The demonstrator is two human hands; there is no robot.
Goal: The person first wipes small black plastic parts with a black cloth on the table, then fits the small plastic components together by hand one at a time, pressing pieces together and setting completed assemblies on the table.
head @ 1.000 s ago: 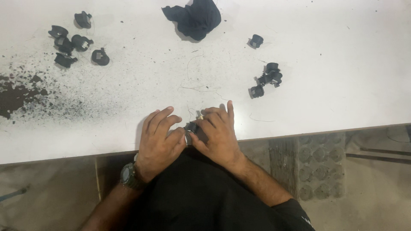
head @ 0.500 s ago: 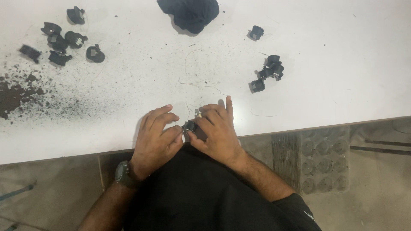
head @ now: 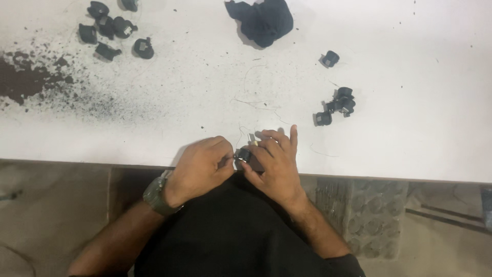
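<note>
Black small part (head: 244,154), seemingly one, pinched by both hands' fingers (head: 256,154).

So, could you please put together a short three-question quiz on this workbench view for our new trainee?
1. True or false: both hands grip one small black part at the near edge of the white table.
2. Which wrist carries the watch?
3. What lies at the far edge, about the middle? A) black cloth B) a red box C) a hammer

Key:
1. True: the left hand and right hand meet on it.
2. The left.
3. A. Dark powder stains the left side, and loose black parts lie to the right.
</note>
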